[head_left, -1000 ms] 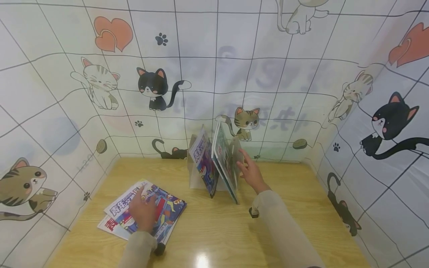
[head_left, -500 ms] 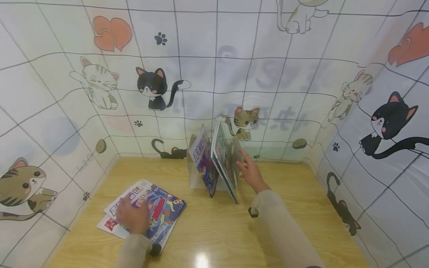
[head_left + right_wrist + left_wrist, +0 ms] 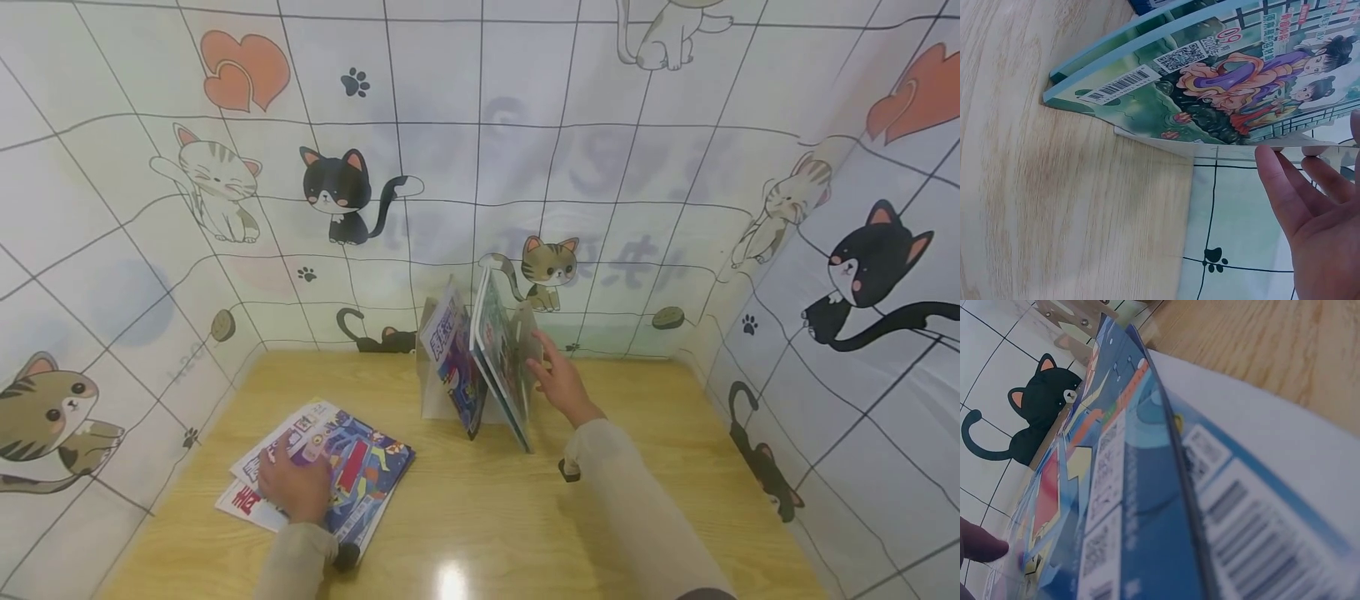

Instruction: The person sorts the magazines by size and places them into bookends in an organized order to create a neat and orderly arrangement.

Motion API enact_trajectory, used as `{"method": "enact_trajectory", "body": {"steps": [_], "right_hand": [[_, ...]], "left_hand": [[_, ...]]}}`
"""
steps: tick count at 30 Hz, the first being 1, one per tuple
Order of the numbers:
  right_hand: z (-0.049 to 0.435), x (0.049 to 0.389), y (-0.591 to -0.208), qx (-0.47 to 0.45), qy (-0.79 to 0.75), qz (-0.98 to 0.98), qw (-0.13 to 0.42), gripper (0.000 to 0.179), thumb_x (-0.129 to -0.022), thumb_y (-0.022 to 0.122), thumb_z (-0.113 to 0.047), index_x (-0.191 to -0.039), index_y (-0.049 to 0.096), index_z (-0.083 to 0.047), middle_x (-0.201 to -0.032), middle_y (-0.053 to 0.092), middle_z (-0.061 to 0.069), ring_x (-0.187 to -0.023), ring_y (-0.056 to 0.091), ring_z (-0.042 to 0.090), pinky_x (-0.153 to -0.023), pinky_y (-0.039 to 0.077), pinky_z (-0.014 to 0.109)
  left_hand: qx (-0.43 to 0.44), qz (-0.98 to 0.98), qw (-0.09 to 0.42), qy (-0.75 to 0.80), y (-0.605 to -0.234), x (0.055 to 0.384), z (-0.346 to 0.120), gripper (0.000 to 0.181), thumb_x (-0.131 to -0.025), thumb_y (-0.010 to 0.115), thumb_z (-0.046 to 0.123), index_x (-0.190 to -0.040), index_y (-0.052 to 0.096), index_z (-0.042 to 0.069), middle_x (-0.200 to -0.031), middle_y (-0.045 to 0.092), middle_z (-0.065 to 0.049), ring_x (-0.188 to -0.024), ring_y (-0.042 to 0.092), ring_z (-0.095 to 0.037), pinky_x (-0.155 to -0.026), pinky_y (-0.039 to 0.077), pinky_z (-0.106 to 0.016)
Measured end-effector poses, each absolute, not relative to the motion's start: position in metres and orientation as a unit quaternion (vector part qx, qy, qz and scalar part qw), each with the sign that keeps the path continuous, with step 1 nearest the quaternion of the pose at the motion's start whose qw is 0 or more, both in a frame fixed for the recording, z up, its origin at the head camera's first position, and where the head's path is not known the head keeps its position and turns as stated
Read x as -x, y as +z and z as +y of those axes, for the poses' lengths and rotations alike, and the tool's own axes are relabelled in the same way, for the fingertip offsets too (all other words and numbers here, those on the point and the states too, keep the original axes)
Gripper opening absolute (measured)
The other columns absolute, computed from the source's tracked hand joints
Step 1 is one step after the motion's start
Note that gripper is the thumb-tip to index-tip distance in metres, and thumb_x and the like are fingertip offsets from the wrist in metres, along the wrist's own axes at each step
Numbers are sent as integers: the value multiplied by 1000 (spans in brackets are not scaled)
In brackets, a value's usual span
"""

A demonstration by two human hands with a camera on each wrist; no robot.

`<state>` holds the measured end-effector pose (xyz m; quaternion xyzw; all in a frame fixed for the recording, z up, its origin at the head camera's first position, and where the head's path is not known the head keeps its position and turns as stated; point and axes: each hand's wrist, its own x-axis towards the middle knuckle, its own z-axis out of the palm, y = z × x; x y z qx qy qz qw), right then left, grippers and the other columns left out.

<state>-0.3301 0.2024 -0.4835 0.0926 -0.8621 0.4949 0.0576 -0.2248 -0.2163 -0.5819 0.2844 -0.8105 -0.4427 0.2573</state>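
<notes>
L hand (image 3: 296,487), relaxed & ungripping, rests on overlapping blue-and-white printed paper mags (image 3: 367,467) at front L, R hand (image 3: 564,390), fingers extended, touches the pale flat-sided rack (image 3: 432,396), w/ a glossy purple-blue mag (image 3: 459,375) & green-edged illustrated mags (image 3: 1166,81) leaning inside, on the yellowish wood-grain table (image 3: 465,508).
</notes>
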Motion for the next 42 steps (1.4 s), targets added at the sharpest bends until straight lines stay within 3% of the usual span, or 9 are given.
{"method": "enact_trajectory", "body": {"steps": [7,13,25,32,42], "right_hand": [[207,330,-483,-109,473,-872,62,64,-100,55,-21,-155,24,-25,-139,45,30,-110,59,42,-75,56,44],[209,330,-485,-119,460,-877,65,69,-100,56,-21,-157,17,-30,-142,43,28,-104,63,41,-75,56,42],[209,331,-483,-129,443,-885,66,67,-100,56,-22,-156,20,-28,-145,40,26,-107,62,39,-75,56,40],[208,329,-480,-128,469,-873,52,65,-100,56,-21,-156,23,-24,-145,39,26,-112,58,43,-79,55,48],[207,332,-483,-133,479,-866,57,63,-100,56,-19,-155,26,-24,-151,33,24,-125,46,46,-78,55,47]], "left_hand": [[-276,-813,242,-451,-582,222,-215,77,-73,68,-7,-144,43,9,-156,11,-28,-140,5,-50,-111,1,-61],[-275,-819,228,-450,-582,222,-215,80,-73,67,-7,-147,40,10,-157,8,-27,-141,2,-50,-111,-1,-61],[-299,-847,196,-395,-573,215,-219,88,-72,73,6,-150,34,14,-156,-1,-30,-140,-3,-53,-106,-10,-66],[-316,-852,166,-382,-570,214,-224,83,-80,69,13,-153,29,14,-156,-8,-30,-139,-4,-54,-106,-2,-68],[-338,-850,165,-369,-569,210,-227,89,-73,68,11,-153,29,13,-158,-9,-26,-136,7,-57,-104,6,-70]]}}
